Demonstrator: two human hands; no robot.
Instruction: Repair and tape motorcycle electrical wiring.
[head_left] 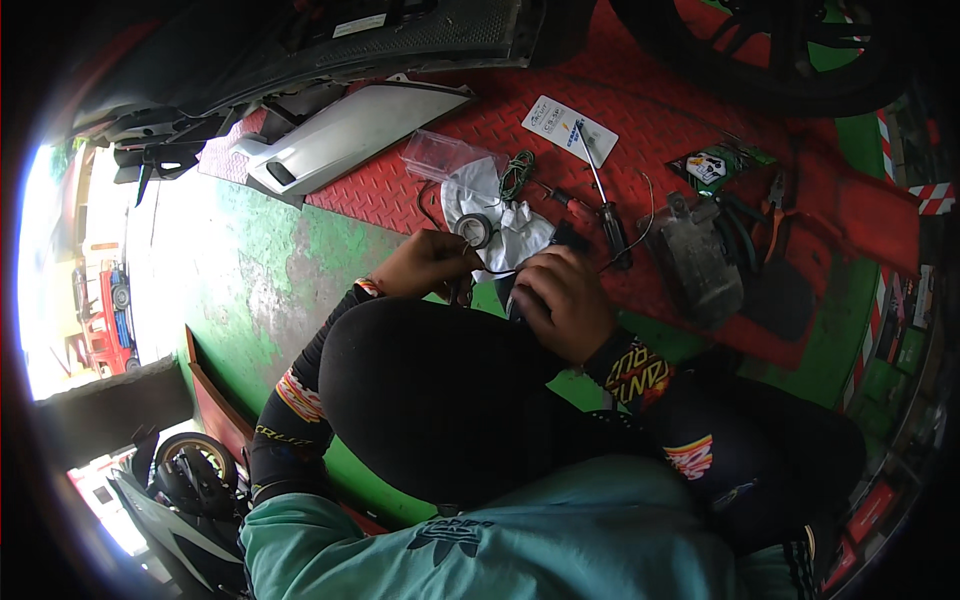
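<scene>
My left hand (pixel 428 262) is closed, its fingertips pinching a thin dark wire (pixel 495 270) that runs across to my right hand (pixel 565 300). My right hand is closed around the other part of the wire; its fingers hide much of it. A dark object (pixel 570 238), its kind unclear, shows just beyond the right knuckles. Beside my left fingertips, a roll of black tape (pixel 474 231) rests on a crumpled white cloth (pixel 520 232). A coil of green wire (pixel 516 174) lies at the cloth's far edge.
On the red metal platform (pixel 480 128) lie a long screwdriver (pixel 613 230), a red-handled tool (pixel 570 203), a clear plastic case (pixel 450 155), a white card (pixel 570 130), orange-handled pliers (pixel 774 215) and a grey box-shaped part (pixel 692 262). A silver panel (pixel 350 135) and a wheel (pixel 770 50) stand beyond.
</scene>
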